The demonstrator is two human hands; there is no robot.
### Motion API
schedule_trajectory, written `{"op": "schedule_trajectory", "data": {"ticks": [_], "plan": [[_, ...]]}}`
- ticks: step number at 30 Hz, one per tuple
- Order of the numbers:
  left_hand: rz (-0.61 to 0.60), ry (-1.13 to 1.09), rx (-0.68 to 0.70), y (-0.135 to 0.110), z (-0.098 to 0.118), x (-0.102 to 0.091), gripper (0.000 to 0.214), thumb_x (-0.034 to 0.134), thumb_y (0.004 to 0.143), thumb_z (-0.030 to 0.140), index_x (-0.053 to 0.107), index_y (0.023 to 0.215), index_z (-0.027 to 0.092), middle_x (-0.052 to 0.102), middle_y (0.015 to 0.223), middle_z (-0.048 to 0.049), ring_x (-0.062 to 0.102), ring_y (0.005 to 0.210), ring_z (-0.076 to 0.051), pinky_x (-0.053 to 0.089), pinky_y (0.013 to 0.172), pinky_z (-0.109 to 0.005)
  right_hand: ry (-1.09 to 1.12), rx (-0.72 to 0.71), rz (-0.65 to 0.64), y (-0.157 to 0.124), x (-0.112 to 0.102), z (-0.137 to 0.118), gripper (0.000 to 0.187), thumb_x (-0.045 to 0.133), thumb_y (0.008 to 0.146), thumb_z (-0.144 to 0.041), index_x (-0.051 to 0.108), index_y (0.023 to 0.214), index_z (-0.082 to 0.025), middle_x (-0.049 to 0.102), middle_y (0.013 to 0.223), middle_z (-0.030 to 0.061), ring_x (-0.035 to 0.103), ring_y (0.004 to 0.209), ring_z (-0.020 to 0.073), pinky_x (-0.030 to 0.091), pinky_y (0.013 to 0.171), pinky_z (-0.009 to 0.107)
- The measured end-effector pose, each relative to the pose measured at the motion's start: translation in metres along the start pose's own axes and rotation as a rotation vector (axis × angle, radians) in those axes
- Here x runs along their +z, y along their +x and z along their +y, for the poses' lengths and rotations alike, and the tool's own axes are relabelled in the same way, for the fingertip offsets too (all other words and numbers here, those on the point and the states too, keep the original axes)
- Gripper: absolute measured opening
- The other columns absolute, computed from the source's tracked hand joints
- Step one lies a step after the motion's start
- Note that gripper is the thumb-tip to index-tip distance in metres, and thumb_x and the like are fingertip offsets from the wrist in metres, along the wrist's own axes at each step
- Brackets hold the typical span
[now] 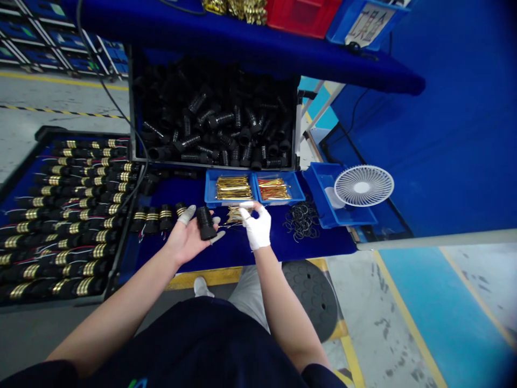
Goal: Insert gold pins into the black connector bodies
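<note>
On my upturned left hand (186, 237), which wears pale fingertip covers, rests a black ribbed cylinder (205, 223) with fingers curled around its far side. My right hand (257, 225), in a white glove, is level with it to the right. Its thumb and forefinger are brought together; anything between them is too small to make out. Behind the hands lies a loose bunch of thin gold strips (235, 214). Two small blue trays hold gold strips (233, 188) and gold strips with red parts (273, 189).
Behind the trays stands a large bin (214, 160) of black ribbed parts. Black cylinders with gold rings (152, 220) stand left, beside a full rack (115, 264). Black rings (304, 220) and a white fan (363, 186) are right. A shelf (258, 40) overhangs the bin.
</note>
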State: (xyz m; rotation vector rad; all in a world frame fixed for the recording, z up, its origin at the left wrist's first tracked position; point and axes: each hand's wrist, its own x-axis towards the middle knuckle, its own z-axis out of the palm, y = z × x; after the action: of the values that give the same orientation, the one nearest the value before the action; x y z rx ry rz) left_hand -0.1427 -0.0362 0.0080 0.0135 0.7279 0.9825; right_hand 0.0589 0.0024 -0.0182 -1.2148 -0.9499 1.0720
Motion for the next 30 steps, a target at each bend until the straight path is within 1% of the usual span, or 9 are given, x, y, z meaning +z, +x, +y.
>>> {"op": "schedule_trajectory", "data": {"ticks": [3, 5, 10, 12, 17, 21, 24, 26, 30], "plan": [[0.065, 0.052, 0.019, 0.003, 0.000, 0.002, 0.036, 0.061, 0.093, 0.050, 0.066, 0.098, 0.015, 0.073, 0.088, -0.0096, 0.067, 0.065, -0.016, 0.058, 0.092, -0.050, -0.131, -0.001, -0.023, -0.003, 0.003, -0.002, 0.025, 0.073, 0.077, -0.038, 0.070, 0.093, -0.019, 0.068, 0.083, 0.0009, 0.059, 0.067, 0.0150, 0.050, 0.065, 0.028], [0.074, 0.092, 0.029, 0.003, 0.000, 0.001, 0.034, 0.061, 0.094, 0.049, 0.066, 0.097, 0.015, 0.073, 0.090, -0.0100, 0.067, 0.065, -0.015, 0.058, 0.093, -0.049, -0.192, 0.002, -0.074, -0.005, 0.003, -0.006, 0.025, 0.069, 0.082, -0.041, 0.069, 0.093, -0.019, 0.067, 0.079, -0.0003, 0.056, 0.061, 0.0142, 0.049, 0.061, 0.028], [0.045, 0.174, 0.053, 0.000, -0.005, 0.005, 0.043, 0.056, 0.096, 0.054, 0.068, 0.104, 0.013, 0.072, 0.088, -0.0087, 0.065, 0.064, -0.015, 0.060, 0.088, -0.045, -0.355, -0.122, -0.404, -0.022, 0.009, -0.021, 0.017, 0.066, 0.087, -0.037, 0.067, 0.082, -0.020, 0.063, 0.074, -0.0015, 0.059, 0.071, 0.0162, 0.048, 0.073, 0.029], [0.053, 0.210, 0.088, -0.001, -0.008, 0.009, 0.043, 0.057, 0.095, 0.055, 0.069, 0.101, 0.014, 0.071, 0.083, -0.0071, 0.064, 0.063, -0.015, 0.060, 0.082, -0.041, -0.402, -0.120, -0.465, -0.030, 0.014, -0.024, 0.015, 0.062, 0.089, -0.034, 0.065, 0.082, -0.021, 0.061, 0.073, -0.0022, 0.058, 0.070, 0.0156, 0.047, 0.072, 0.028], [0.099, 0.315, 0.155, -0.003, -0.012, 0.019, 0.048, 0.061, 0.091, 0.060, 0.069, 0.104, 0.015, 0.072, 0.087, -0.0081, 0.068, 0.074, -0.019, 0.058, 0.072, -0.032, -0.404, -0.073, -0.490, -0.036, 0.022, -0.028, 0.016, 0.060, 0.089, -0.032, 0.058, 0.077, -0.022, 0.061, 0.072, -0.0023, 0.057, 0.068, 0.0153, 0.047, 0.069, 0.027], [0.092, 0.432, 0.232, -0.005, -0.014, 0.022, 0.055, 0.062, 0.085, 0.068, 0.069, 0.100, 0.016, 0.071, 0.086, -0.0069, 0.065, 0.069, -0.018, 0.052, 0.063, -0.028, -0.370, -0.107, -0.467, -0.036, 0.024, -0.031, 0.016, 0.061, 0.086, -0.028, 0.055, 0.073, -0.022, 0.058, 0.069, -0.0037, 0.055, 0.066, 0.0145, 0.045, 0.069, 0.027], [0.097, 0.595, 0.390, -0.006, -0.019, 0.024, 0.042, 0.086, 0.072, 0.045, 0.068, 0.098, 0.019, 0.068, 0.084, -0.0013, 0.057, 0.061, -0.011, 0.045, 0.056, -0.022, -0.340, -0.113, -0.465, -0.038, 0.023, -0.030, 0.019, 0.063, 0.085, -0.028, 0.053, 0.070, -0.022, 0.055, 0.066, -0.0044, 0.053, 0.064, 0.0141, 0.044, 0.066, 0.027], [0.080, 0.639, 0.466, -0.007, -0.023, 0.026, 0.042, 0.092, 0.065, 0.029, 0.067, 0.098, 0.020, 0.067, 0.083, 0.0013, 0.053, 0.057, -0.009, 0.042, 0.054, -0.020, -0.306, -0.072, -0.475, -0.040, 0.021, -0.027, 0.022, 0.064, 0.086, -0.032, 0.053, 0.069, -0.022, 0.054, 0.063, -0.0050, 0.052, 0.061, 0.0136, 0.045, 0.062, 0.026], [0.033, 0.525, 0.436, -0.002, -0.017, 0.028, 0.035, 0.086, 0.072, 0.033, 0.066, 0.096, 0.019, 0.059, 0.066, 0.0044, 0.050, 0.052, -0.008, 0.045, 0.054, -0.020, -0.248, 0.024, -0.412, -0.038, 0.009, -0.024, 0.017, 0.059, 0.093, -0.037, 0.064, 0.090, -0.022, 0.060, 0.070, -0.0042, 0.049, 0.049, 0.0105, 0.043, 0.052, 0.025]]}}
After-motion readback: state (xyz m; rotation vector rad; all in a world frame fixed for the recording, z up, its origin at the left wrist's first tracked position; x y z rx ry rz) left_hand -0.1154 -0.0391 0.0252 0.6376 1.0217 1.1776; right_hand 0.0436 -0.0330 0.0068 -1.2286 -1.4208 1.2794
